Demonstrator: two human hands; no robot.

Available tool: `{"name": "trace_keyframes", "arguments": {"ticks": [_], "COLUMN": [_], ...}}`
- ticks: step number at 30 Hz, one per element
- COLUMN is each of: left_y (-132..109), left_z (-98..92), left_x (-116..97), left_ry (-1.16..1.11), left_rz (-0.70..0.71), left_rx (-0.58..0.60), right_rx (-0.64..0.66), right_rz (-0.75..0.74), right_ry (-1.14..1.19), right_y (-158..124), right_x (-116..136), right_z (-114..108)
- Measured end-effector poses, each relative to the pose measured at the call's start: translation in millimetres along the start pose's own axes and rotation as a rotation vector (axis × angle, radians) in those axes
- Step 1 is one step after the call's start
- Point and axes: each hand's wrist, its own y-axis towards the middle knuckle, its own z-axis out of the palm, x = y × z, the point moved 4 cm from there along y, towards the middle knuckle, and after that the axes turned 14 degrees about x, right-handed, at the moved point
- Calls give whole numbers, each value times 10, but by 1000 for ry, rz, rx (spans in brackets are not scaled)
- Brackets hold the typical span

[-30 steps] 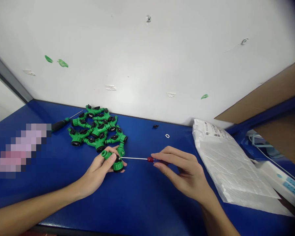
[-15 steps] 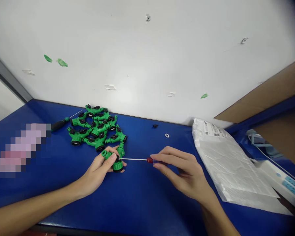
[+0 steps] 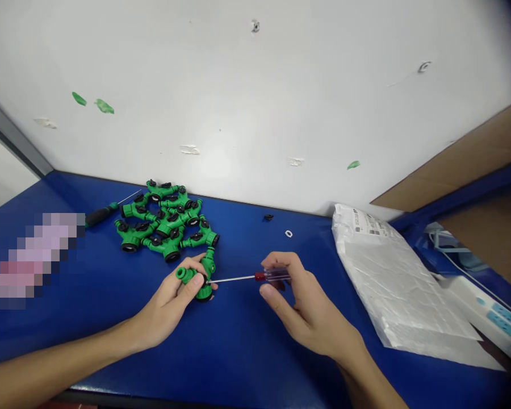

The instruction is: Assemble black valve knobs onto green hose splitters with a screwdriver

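My left hand (image 3: 176, 289) is closed around a green Y-shaped hose splitter (image 3: 204, 291) with black fittings, thumb pressed on its middle. One of the splitter's arms points up and another points to the left. From the right, the thin metal shaft of a screwdriver (image 3: 234, 279) meets the black part beside my thumb; its very tip is hard to see. Around the screwdriver's clear handle with a red collar curls my right hand (image 3: 300, 304). There the thumb and forefinger are spread a little off the handle, which lies against the other fingers.
Several similar green splitters (image 3: 166, 221) lie grouped behind my left hand. A second screwdriver (image 3: 104, 214) rests left of them. Farther right are a small black part (image 3: 268, 217), a white ring (image 3: 288, 233), a white plastic bag (image 3: 392, 272) and a power strip (image 3: 489, 312).
My right thumb and fingers have loosened and spread around the screwdriver handle. The screwdriver's shaft now slants slightly, its tip end a bit lower. The splitter has tilted slightly in my left hand.
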Motion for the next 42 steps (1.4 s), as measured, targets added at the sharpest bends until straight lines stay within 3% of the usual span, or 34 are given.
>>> {"name": "trace_keyframes", "arguments": {"ticks": [15,19,25,30,33,36,42], "left_y": [-1,-1,34,2,-12,5,15], "left_z": [2,10,17,6,8,15,6], "left_x": [-28,-35,-39,-35,-39,-31,-48], "left_ry": [-17,-37,-226,-103,-28,-111,-100], "left_rz": [-11,-16,-27,8,17,-8,7], "left_rx": [-14,-23,-85,-51,-49,-61,-60], "right_rx": [-121,-207,-21,-99,-37,18,-51], "right_rz": [-64,-91,-44,-69,-26,20,-145], "right_ry": [87,-15,-58,-46,-83,-43,-52], "right_y": [-4,-1,31,27,18,-5,-1], "right_x": [8,28,38,11,22,22,38], "right_z": [16,25,54,22,27,34,56]}}
